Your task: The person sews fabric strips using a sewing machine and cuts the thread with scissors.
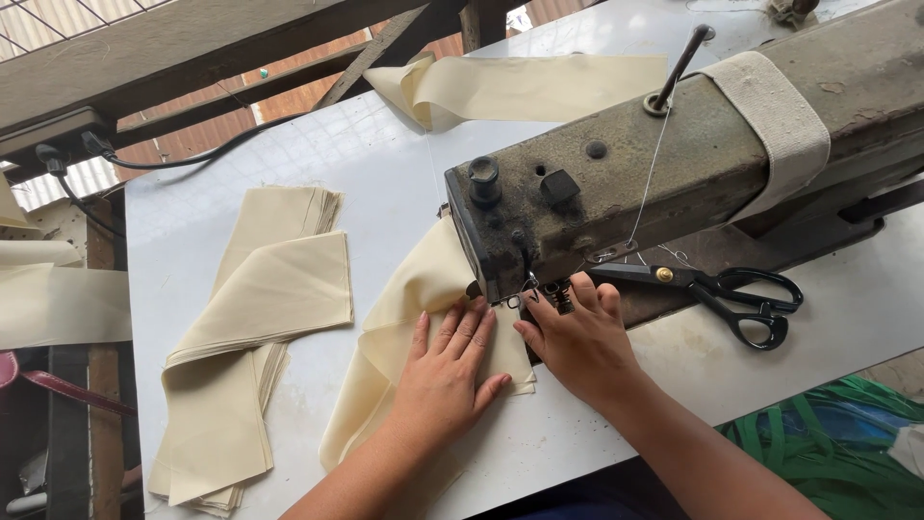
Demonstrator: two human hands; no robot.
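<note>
A person's two bare hands work a strip of cream fabric (404,327) at an old, worn sewing machine (674,154) on a white tabletop (385,164). The left hand (450,371) lies flat on the cloth with fingers spread and pointing up toward the machine head, its grip released, pressing rather than clasping. The right hand (577,337) sits just beside it at the needle area, fingers curled down onto the edge of the cloth near the presser foot (558,294); whether its grip pinches the fabric or only rests on it cannot be told.

The strip's long axis runs on a diagonal, from the lower left near the front edge of the tabletop up and to the right, where it passes under the machine head. A further length of the same cream cloth (520,87) shows behind the machine at the far side of the tabletop.

To the left, well apart from the hands, lies a stack of cut cream pieces (260,347), its long axis also roughly near-to-far, with one folded piece on top. Black-handled scissors (722,289) rest on the machine bed to the right of the right hand, blades pointing left toward the needle. A band of off-white webbing (780,116) wraps the machine arm.
</note>
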